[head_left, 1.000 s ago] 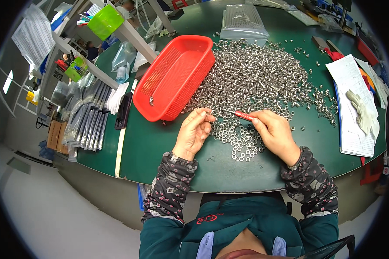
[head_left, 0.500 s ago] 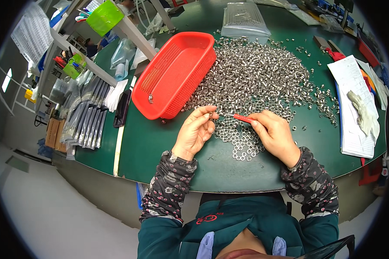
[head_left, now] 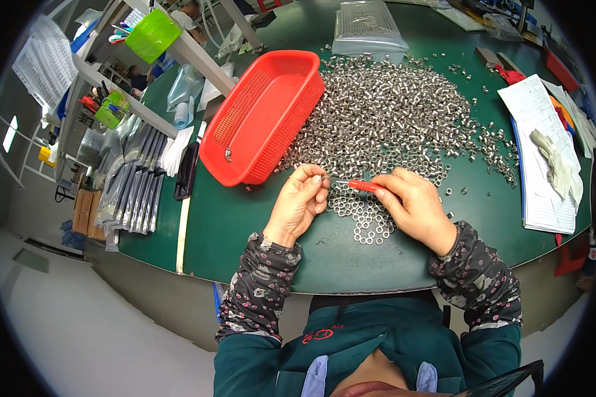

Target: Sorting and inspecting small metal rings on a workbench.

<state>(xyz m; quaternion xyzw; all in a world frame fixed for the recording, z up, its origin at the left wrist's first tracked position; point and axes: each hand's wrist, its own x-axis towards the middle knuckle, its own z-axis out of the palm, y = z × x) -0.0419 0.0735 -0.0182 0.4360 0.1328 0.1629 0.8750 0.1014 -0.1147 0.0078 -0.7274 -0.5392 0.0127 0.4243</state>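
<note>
My left hand (head_left: 299, 204) is closed in a pinch, fingertips pressed around a small metal ring that they mostly hide. In my right hand (head_left: 417, 206) is a red-handled tool (head_left: 363, 186) with a thin metal shaft, held level. The shaft's tip points left and meets the pinched fingertips of my left hand; whether it is inside the ring, I cannot tell. Just beyond both hands spreads a large heap of small shiny metal rings (head_left: 391, 112). A loose single layer of rings (head_left: 371, 221) lies between my hands on the green table (head_left: 271, 261).
A red perforated basket (head_left: 278, 142) with a few metal pieces inside stands left of the heap. Behind the heap lies a clear plastic tray (head_left: 369, 30). Papers (head_left: 543, 172) with a pale glove (head_left: 555, 162) lie at the right. Bagged packs (head_left: 131, 198) are stacked at the far left.
My right hand has moved the red-handled tool slightly left, bringing its tip to my left fingertips. My left hand keeps its pinch in nearly the same place. The whole view has shifted a little.
</note>
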